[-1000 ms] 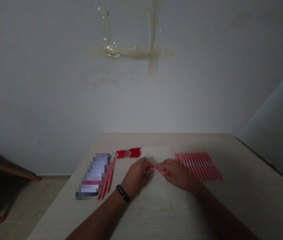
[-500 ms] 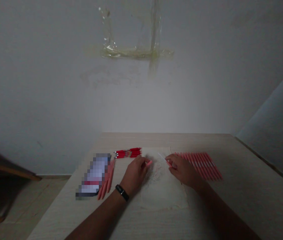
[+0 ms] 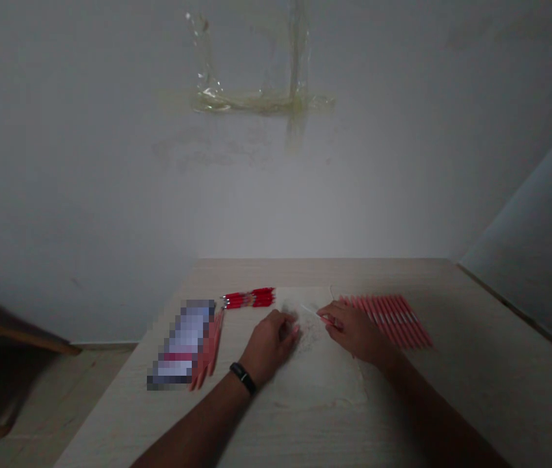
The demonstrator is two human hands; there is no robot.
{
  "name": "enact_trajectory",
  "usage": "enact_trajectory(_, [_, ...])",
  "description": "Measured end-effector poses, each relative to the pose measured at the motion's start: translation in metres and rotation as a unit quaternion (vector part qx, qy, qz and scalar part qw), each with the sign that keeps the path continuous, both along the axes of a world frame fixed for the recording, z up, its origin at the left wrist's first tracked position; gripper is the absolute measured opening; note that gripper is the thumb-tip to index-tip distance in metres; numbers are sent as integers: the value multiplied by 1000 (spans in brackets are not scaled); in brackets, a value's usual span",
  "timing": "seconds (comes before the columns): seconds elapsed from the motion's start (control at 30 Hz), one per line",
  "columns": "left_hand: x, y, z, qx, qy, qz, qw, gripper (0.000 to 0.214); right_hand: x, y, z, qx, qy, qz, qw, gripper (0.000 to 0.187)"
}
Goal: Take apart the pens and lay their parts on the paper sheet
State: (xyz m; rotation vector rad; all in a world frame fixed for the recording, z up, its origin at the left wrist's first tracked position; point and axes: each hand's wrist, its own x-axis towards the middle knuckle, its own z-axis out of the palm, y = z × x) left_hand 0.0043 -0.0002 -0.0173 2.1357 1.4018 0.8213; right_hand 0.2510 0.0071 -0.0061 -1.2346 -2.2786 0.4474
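The right hand pinches a slim pink pen piece, seemingly light, stiff plastic, best held mid-barrel; the left hand curls, its grip unclear.

I could read no text from here: the only printed item, a package left of the left hand, was pixelated beyond reading.

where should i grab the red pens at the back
Probably at mid-length, from the near side with the left hand: the red pens lie flat in a tight crosswise row, so the fingers can close around their middle, clear of the metal tips at the left end.
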Motion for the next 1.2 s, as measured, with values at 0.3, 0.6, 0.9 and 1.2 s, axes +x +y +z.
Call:
enact_trajectory(0.3, [1, -2, 12, 61, 13, -68, 996, 16, -10, -6, 10, 40, -54, 60, 996, 33])
enact_trajectory(0.6, [6, -5, 12, -27, 34, -80, 996, 11, -23, -10, 14, 190, -85, 23, 978, 21])
enact_trajectory(0.9, [4, -5, 11, -33, 10, -76, 997, 9, -11, -4, 18, 270, -63, -5, 961, 23])
enact_trajectory(1.2, [3, -6, 13, -43, 13, -74, 996, 10, 5, 0, 20, 266, -56, -48, 961, 27])
